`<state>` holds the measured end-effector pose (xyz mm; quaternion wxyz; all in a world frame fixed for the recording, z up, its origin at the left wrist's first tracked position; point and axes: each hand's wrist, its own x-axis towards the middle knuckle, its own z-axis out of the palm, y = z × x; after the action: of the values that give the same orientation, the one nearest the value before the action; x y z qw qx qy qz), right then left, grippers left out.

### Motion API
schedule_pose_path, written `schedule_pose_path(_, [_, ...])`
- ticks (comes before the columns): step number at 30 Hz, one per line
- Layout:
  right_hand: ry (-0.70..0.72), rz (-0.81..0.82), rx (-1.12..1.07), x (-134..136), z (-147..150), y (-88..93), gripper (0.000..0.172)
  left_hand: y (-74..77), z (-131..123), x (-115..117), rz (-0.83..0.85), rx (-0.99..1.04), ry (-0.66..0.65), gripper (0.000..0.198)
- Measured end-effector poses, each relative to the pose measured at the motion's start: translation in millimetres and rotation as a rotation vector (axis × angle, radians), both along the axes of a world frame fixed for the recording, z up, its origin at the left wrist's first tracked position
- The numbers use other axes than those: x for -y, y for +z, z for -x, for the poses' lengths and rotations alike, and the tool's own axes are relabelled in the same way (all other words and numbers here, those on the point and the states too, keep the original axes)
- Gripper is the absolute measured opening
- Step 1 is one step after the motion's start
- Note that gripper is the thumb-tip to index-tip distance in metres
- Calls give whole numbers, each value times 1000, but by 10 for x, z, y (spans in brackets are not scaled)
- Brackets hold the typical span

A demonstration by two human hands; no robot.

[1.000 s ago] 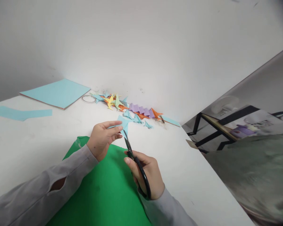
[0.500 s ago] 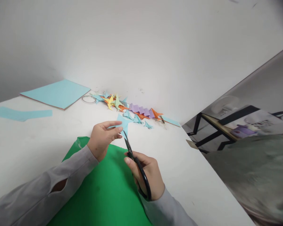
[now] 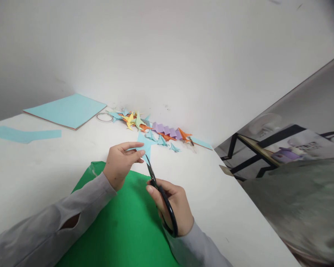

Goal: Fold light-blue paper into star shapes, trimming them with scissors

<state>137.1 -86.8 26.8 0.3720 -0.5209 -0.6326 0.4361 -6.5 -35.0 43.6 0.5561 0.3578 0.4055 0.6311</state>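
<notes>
My left hand (image 3: 119, 163) pinches a small light-blue folded paper piece (image 3: 145, 145) and holds it just above the table. Black-handled scissors (image 3: 160, 194) are gripped in my right hand (image 3: 174, 205), fingers through the loops, and the blade tips reach the lower edge of the blue piece. Both hands hover over a green sheet of paper (image 3: 122, 226) lying on the white table (image 3: 30, 174). Grey sleeves cover both of my arms.
Along the wall lies a row of folded paper shapes (image 3: 153, 129) in blue, yellow, orange and purple. A tape ring (image 3: 105, 116) sits beside a light-blue sheet stack (image 3: 65, 110). A blue paper strip (image 3: 22, 134) lies far left. The table's edge drops off at right, beside a black metal frame (image 3: 256, 154).
Almost nothing differs. The scissors' tips and the blue piece have shifted very slightly; both hands stay in the same place.
</notes>
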Motion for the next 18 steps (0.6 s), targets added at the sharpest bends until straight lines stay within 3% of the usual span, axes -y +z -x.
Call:
schedule_pose_path(8, [-8,-21,36,-14,-3,-16,36,-14,-7,10,-25,-44,34,30])
schedule_pose_path(14, [-16,-6,25,-23,-5,-63,35,-9,40,-50,-50,-23,133,34])
schedule_pose_path(18, [-175,-16,-30,-75,-20,-100,40,-19,60,-87,-28,-6,158,36])
